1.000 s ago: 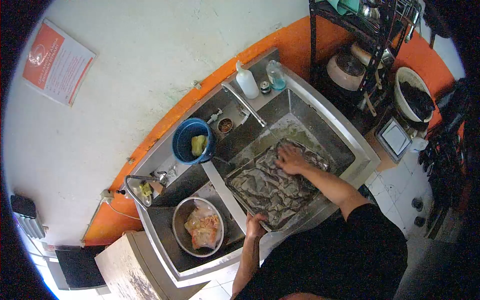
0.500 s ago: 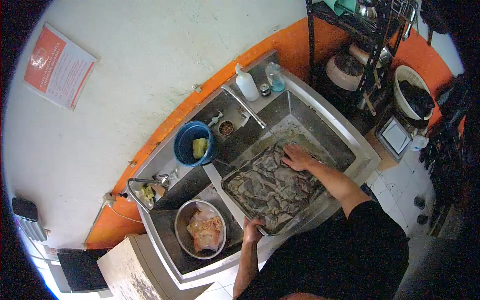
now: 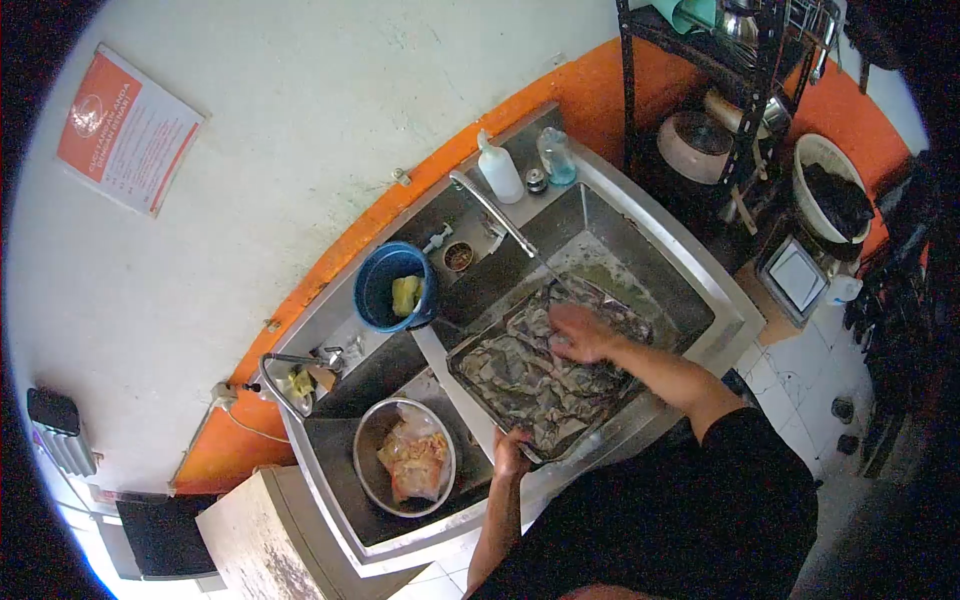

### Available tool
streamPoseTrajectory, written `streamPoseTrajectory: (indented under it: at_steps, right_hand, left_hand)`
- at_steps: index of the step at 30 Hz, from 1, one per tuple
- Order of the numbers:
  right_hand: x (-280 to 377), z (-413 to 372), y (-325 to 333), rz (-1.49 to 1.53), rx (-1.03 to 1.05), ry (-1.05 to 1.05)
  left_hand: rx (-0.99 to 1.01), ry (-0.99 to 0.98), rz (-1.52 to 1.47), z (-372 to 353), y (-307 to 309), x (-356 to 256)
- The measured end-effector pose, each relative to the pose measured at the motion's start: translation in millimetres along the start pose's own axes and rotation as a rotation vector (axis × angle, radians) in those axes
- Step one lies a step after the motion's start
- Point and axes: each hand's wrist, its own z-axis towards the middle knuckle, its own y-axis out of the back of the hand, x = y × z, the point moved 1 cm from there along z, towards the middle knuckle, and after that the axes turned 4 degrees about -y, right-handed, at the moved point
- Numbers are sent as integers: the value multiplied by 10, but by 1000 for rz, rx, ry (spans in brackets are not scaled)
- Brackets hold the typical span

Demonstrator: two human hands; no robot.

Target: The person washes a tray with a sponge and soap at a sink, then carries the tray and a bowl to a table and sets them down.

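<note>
A large metal baking tray (image 3: 470, 368), its inside crumpled and grimy like foil, lies tilted in the right basin of a steel double sink (image 3: 700, 290). My left hand (image 3: 510, 455) grips the tray's near corner. My right hand (image 3: 580, 333) presses flat on the tray's inner surface near its far side, fingers together; whether it holds a scrubber is hidden. A thin stream of water falls from the long faucet (image 3: 490, 213) onto the tray's far end.
The left basin holds a metal bowl (image 3: 370, 440) with bagged food. On the sink ledge stand a blue bucket (image 3: 385, 290), a white squeeze bottle (image 3: 498, 168) and a clear bottle (image 3: 556, 157). A black shelf rack (image 3: 740, 90) with dishes stands at right.
My right hand has slid across the tray, first toward the far right edge, then back toward the middle. The tray has shifted slightly; my left hand keeps its hold.
</note>
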Motion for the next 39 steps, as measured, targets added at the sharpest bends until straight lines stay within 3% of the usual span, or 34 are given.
streamPoseTrajectory:
  at_steps: [2,6,8,9,10,11,14,17,18,19,21,24,26,28,31,34,36,39]
  right_hand:
    - [-399,-40,130,-83,29,-357]
    - [-505,-242,487,-404,-163,-394]
    - [-749,-291,575,371,-116,-916]
    - [-864,-337,667,367,-116,-917]
    - [-971,-404,772,625,24,-895]
    - [-1049,-489,845,883,168,-863]
    - [-1122,-689,1215,936,156,-732]
    - [-1346,-886,1383,945,-89,-735]
    - [-1352,-953,1474,987,-235,-685]
    - [-1139,-1018,1705,973,-235,-686]
    - [-277,-1154,2234,994,-382,-535]
    - [177,-1275,2396,771,-513,-473]
    - [352,-1368,2404,731,-501,-540]
    - [296,-1447,2289,623,-563,-417]
    - [264,-1561,2097,599,-539,-487]
    - [465,-1580,2051,714,-553,-574]
    - [456,-1542,2004,604,-709,-452]
    - [520,-1487,2022,689,-772,-359]
  left_hand:
    - [69,-70,47,-47,38,-47]
    - [-9,-100,33,33,209,30]
    - [5,-96,-13,56,313,34]
    - [-15,-1,-39,220,454,75]
    - [-30,94,-65,262,427,24]
    - [-12,68,-45,297,379,-14]
    - [94,168,72,487,176,-181]
    - [161,167,422,1082,171,-30]
    - [133,-168,672,1412,142,201]
    - [99,-512,903,1624,6,433]
    - [118,-1024,1519,1473,-460,337]
    - [224,-940,1753,1410,-1038,344]
    - [302,-945,1666,1495,-1281,376]
    - [371,-952,1577,1685,-1455,444]
    - [178,-1134,1376,1960,-1629,394]
    - [100,-1055,1368,1831,-1706,150]
    - [93,-1019,1389,1861,-1681,152]
    - [154,-1041,1407,1782,-1591,303]
